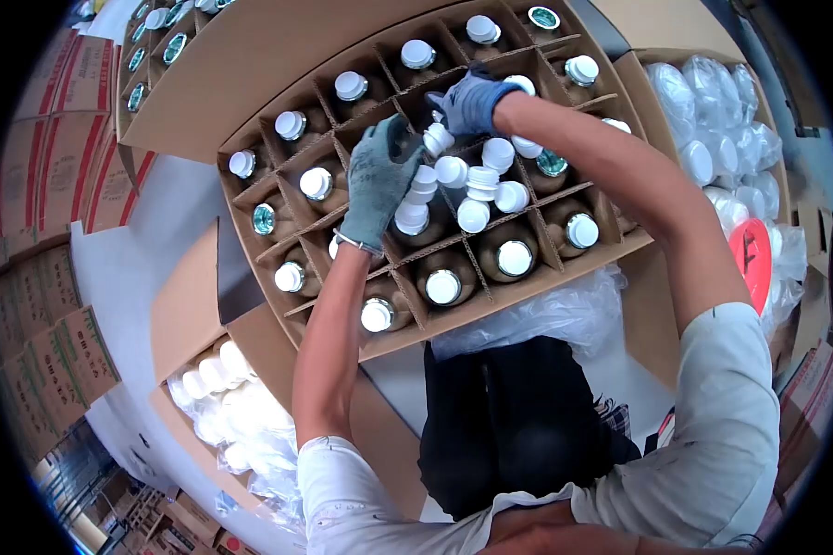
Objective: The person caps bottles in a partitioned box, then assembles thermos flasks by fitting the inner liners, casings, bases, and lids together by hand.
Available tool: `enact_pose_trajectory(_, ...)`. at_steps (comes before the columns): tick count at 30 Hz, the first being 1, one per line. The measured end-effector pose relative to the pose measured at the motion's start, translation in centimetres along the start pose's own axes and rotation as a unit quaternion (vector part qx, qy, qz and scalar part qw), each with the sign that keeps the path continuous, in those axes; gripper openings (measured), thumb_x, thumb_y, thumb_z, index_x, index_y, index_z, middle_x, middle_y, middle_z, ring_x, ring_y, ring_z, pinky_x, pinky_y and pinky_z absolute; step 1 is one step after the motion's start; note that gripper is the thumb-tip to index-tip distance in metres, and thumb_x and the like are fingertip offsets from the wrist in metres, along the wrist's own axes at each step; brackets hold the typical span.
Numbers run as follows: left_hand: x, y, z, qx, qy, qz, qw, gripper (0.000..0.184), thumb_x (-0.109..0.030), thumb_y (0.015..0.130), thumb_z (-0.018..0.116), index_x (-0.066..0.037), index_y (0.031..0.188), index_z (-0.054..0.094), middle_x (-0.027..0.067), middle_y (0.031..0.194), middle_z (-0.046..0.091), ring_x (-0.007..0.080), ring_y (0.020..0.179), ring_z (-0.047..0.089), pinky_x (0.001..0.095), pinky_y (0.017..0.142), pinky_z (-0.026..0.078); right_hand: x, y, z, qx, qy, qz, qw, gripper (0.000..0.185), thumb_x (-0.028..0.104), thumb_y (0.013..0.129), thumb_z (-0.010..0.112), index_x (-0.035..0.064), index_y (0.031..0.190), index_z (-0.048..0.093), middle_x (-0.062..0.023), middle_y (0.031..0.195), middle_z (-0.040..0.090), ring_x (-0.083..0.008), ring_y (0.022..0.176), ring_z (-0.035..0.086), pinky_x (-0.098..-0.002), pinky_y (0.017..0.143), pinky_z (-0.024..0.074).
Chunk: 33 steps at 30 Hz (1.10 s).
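Observation:
My left hand, in a grey-green glove, reaches into a divided carton of bottles. Its fingers curve with a gap between thumb and fingertips, and no held thing shows there. My right hand, in a blue glove, is bent down over a nearby compartment. Its fingers are closed, but what they grip is hidden. Just below the right thumb is a tilted white cap. Several loose white caps lie on the bottles and dividers between my hands. Around them stand bottles with white caps; a few show bare green tops.
An open carton at right holds bagged clear plastic pieces, with a red disc beside them. A carton at lower left holds bagged white pieces. Another bottle carton stands at upper left. Stacked cartons line the left.

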<state>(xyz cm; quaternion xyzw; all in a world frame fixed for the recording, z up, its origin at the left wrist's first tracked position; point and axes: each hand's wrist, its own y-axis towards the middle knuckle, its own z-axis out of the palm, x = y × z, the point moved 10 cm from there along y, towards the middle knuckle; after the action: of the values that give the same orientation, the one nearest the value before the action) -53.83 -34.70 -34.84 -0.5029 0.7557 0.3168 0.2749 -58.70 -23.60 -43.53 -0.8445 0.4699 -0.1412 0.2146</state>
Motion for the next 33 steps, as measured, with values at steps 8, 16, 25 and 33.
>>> enact_pose_trajectory(8, 1.0, 1.6, 5.3, 0.126, 0.213, -0.05, 0.968, 0.035, -0.041, 0.076, 0.07, -0.009, 0.091, 0.069, 0.0141, 0.087, 0.065, 0.0275, 0.083, 0.061, 0.0385, 0.074, 0.048, -4.9, -11.0, -4.1, -0.258, 0.161, -0.049, 0.951, 0.06, 0.029, 0.072, 0.07, 0.0118, 0.126, 0.05, -0.0158, 0.107, 0.057, -0.033, 0.099, 0.057, -0.0427, 0.088, 0.046)
enact_pose_trajectory(16, -1.0, 0.3, -0.4, -0.027, 0.104, 0.052, 0.993, 0.034, -0.023, 0.077, 0.07, -0.009, 0.107, 0.063, 0.0136, 0.115, 0.057, 0.0312, 0.104, 0.055, 0.0412, 0.089, 0.043, -4.0, -17.2, -0.9, -0.289, 0.096, -0.016, 0.952, 0.051, 0.015, 0.075, 0.066, 0.0144, 0.124, 0.051, -0.0172, 0.123, 0.046, -0.0367, 0.112, 0.048, -0.0444, 0.092, 0.0414)
enact_pose_trajectory(25, 0.0, 2.5, 2.9, 0.098, 0.07, -0.043, 0.992, 0.043, -0.038, 0.072, 0.075, -0.006, 0.096, 0.061, 0.0191, 0.113, 0.053, 0.0349, 0.105, 0.052, 0.0485, 0.088, 0.043, -24.2, -7.3, -5.0, -0.376, 0.037, 0.181, 0.908, 0.031, 0.031, 0.079, 0.059, 0.0178, 0.106, 0.066, -0.0145, 0.111, 0.062, -0.0318, 0.102, 0.058, -0.0441, 0.089, 0.0466)
enact_pose_trajectory(33, 3.1, 0.5, -0.2, 0.054, 0.436, 0.057, 0.897, 0.039, -0.032, 0.078, 0.07, -0.003, 0.096, 0.051, 0.0169, 0.097, 0.051, 0.0339, 0.087, 0.055, 0.0412, 0.071, 0.047, -26.1, -0.2, -3.6, -0.238, -0.127, 0.319, 0.908, 0.029, 0.032, 0.08, 0.055, 0.0116, 0.093, 0.071, -0.0155, 0.095, 0.068, -0.0329, 0.089, 0.065, -0.0447, 0.073, 0.0513)
